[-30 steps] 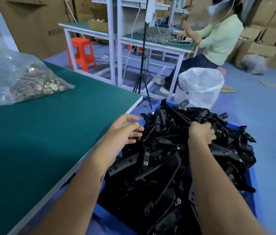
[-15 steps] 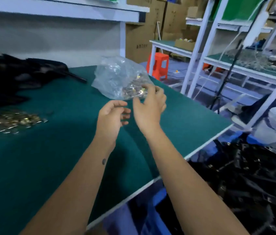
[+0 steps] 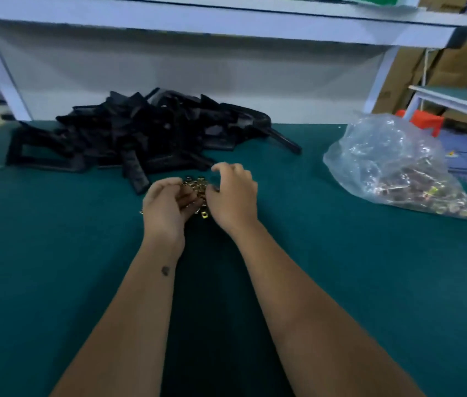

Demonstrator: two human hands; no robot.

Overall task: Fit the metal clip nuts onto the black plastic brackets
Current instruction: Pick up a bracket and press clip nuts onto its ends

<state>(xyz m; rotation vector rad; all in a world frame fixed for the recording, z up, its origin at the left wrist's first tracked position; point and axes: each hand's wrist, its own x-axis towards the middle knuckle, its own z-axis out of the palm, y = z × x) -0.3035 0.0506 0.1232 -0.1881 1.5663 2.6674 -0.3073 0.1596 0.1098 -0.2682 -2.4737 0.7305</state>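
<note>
Both the left hand [image 3: 166,209] and right hand [image 3: 233,193] curl around a glinting heap of brassy clip nuts [image 3: 196,183] beside matte, angular black brackets [image 3: 137,133].

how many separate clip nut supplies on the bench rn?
2. One loose pile of clip nuts on the green table, between the hands, partly hidden by them. One clear plastic bag of clip nuts at the table's right edge.
</note>
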